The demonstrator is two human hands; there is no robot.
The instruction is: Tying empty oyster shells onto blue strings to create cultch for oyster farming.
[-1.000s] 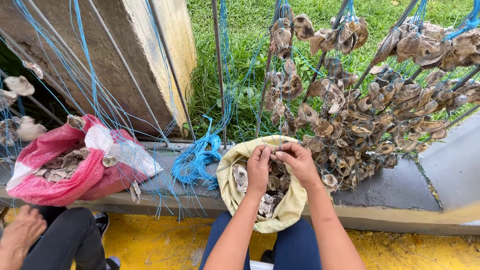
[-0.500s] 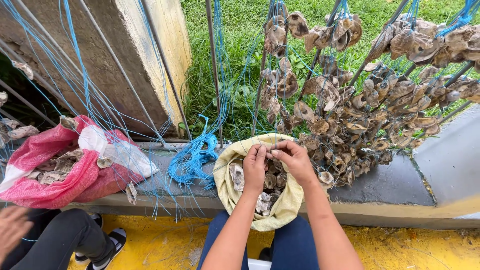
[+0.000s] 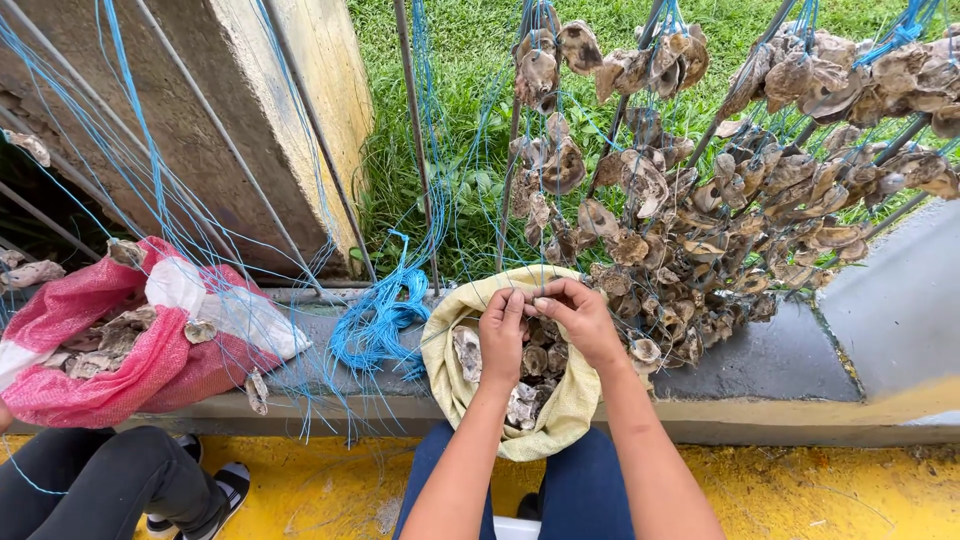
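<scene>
Over the yellow sack of oyster shells, both hands meet at its far rim. The left hand and right hand pinch fingertips together on something small between them; each grip is closed, though what it holds is too small to tell. The sack sits on the grey ledge. Left of the sack lies a coil of blue cord, further left a pink mesh bag of shells. Beyond the sack hang strung oyster shells against grass.
</scene>
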